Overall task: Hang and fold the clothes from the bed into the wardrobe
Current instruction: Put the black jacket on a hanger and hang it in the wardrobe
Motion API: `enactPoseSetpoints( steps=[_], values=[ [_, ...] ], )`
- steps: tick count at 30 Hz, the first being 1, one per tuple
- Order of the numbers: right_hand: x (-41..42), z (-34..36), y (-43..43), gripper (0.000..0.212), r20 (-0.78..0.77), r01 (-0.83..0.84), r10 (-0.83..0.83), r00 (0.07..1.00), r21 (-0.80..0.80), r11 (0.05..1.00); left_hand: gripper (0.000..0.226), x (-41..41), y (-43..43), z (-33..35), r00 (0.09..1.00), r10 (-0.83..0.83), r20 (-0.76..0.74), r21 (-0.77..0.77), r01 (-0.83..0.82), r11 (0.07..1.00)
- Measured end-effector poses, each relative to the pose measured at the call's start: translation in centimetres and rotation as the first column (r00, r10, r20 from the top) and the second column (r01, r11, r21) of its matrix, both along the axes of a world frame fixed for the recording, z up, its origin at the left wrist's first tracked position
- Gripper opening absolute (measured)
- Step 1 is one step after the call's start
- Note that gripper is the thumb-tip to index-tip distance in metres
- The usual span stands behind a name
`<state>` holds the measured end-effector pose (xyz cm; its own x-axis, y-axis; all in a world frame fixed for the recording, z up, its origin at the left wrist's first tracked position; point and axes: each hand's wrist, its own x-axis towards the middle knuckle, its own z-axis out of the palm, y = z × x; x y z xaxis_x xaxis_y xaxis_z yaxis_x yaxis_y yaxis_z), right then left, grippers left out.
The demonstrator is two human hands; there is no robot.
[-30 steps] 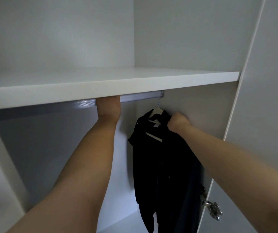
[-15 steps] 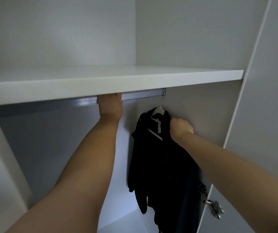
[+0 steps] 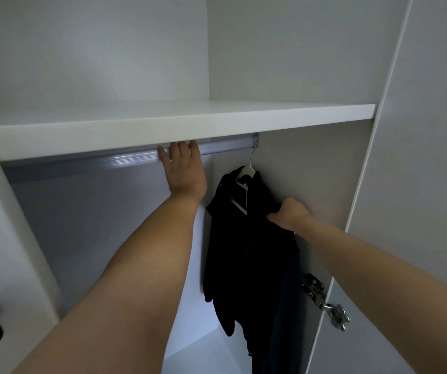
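1. Head view: my left hand (image 3: 184,171) rests flat against the rail (image 3: 225,148) under the shelf (image 3: 163,130), fingers straight, likely to steady my reach.
2. My right hand (image 3: 288,215) pinches the black garment (image 3: 233,238) at its shoulder, probably to square it.
3. The black garment hangs on a white hanger (image 3: 246,171) at the rail's right end, inside the wardrobe.

- A home, seen from inside a white fitted wardrobe (image 3: 284,49).
- A white shelf (image 3: 179,130) spans it, with a metal hanging rail (image 3: 133,161) just beneath.
- A dark garment (image 3: 233,238) hangs on a white hanger (image 3: 247,171) at the rail's right end.
- A metal door hinge (image 3: 313,288) sits low on the right.
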<state>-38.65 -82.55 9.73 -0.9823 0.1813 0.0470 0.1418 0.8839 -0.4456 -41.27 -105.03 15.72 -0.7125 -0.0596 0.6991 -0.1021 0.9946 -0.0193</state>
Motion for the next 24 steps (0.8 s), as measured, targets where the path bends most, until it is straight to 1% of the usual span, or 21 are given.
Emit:
enactPoseSetpoints(
  steps=[2,4,6,9,12,15,19,24],
  values=[
    [0.5,-0.4,0.0,0.044,0.018,-0.003,0.004,1.000,-0.019,1.000,0.073,0.4,0.6,-0.6,0.998,-0.031,0.047,0.012,0.030,0.999],
    [1.1,-0.7,0.0,0.041,-0.022,0.004,-0.004,1.000,-0.023,1.000,0.080,0.9,1.2,-1.3,0.993,-0.093,0.076,0.017,0.092,0.996],
    [2.1,-0.9,0.1,0.035,-0.128,0.031,-0.036,0.991,-0.040,0.999,0.075,1.5,1.9,-2.2,0.976,-0.201,0.089,0.008,0.201,0.980],
    [4.4,-0.7,0.2,0.028,-0.289,0.052,-0.064,0.955,-0.049,0.997,0.067,3.1,3.6,-3.7,0.917,-0.365,0.161,-0.027,0.374,0.927],
    [7.1,-0.3,0.9,0.033,-0.358,0.011,-0.014,0.933,-0.012,1.000,0.062,5.2,5.5,-4.8,0.869,-0.456,0.191,-0.076,0.477,0.876],
    [10.5,0.5,2.2,0.041,-0.406,-0.013,0.017,0.914,0.011,1.000,0.060,7.8,6.9,-5.5,0.827,-0.519,0.215,-0.081,0.545,0.835],
    [15.7,0.5,3.6,0.040,-0.486,-0.019,0.040,0.873,0.047,0.999,0.061,12.2,8.5,-6.3,0.790,-0.576,0.209,-0.067,0.599,0.798],
    [22.6,-1.5,4.9,0.043,-0.460,0.040,0.024,0.888,0.131,0.991,0.062,19.0,10.6,-7.8,0.739,-0.645,0.196,-0.046,0.664,0.746]
  ],
)
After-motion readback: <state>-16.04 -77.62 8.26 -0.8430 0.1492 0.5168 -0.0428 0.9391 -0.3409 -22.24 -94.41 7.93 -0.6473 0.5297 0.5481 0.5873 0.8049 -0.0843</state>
